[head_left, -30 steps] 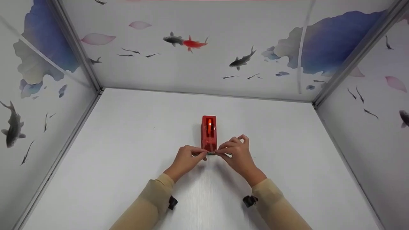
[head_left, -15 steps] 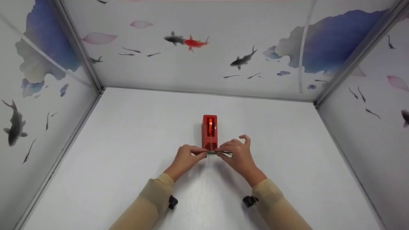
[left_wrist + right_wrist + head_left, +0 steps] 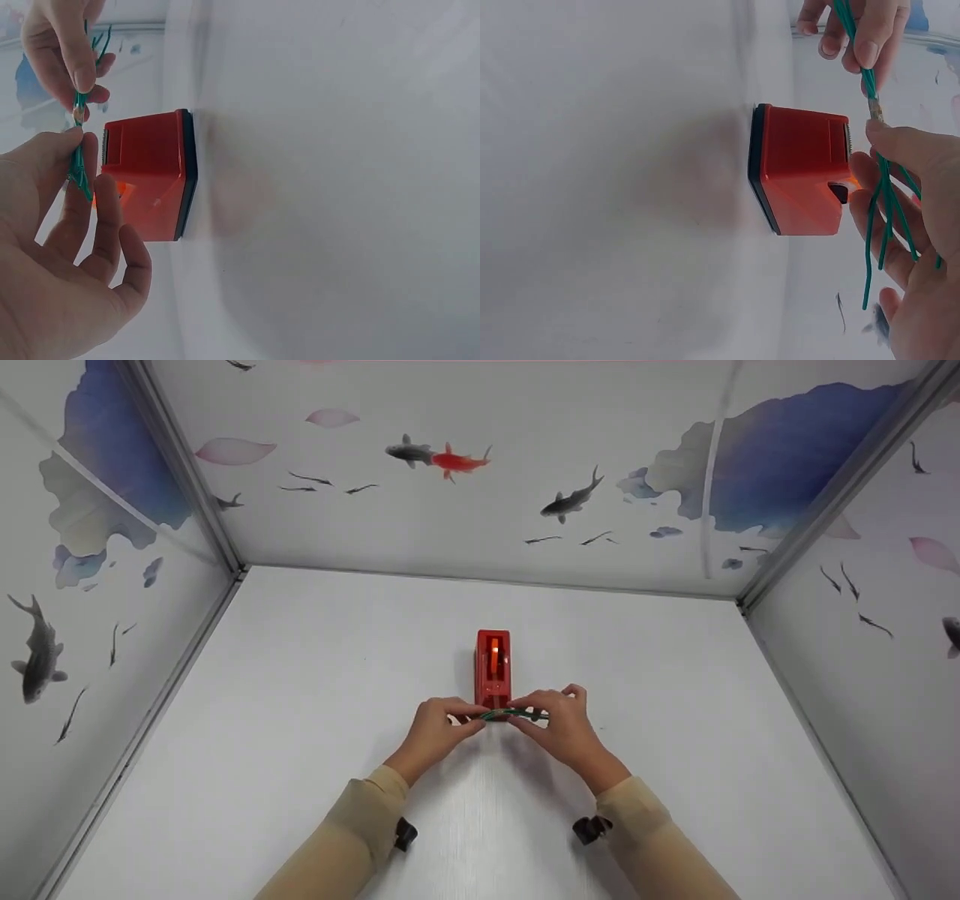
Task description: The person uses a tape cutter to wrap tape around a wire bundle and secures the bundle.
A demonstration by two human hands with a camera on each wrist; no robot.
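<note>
Red tape dispenser [image 3: 493, 688] holds an orange reel [image 3: 495, 655]; both hands [image 3: 439, 731] [image 3: 564, 726] pinch green wires [image 3: 886, 176] near it.

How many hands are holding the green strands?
2. The left hand pinches one part of the green strands; the right hand pinches them further right. Both are on the red tape dispenser's near side.

The green strands [image 3: 498, 712] (straighter before) now arch slightly.

The tape dispenser [image 3: 801, 154] looks glossy plastic, the sleeves [image 3: 326, 840] cloth, the tabletop [image 3: 337, 660] smooth.
</note>
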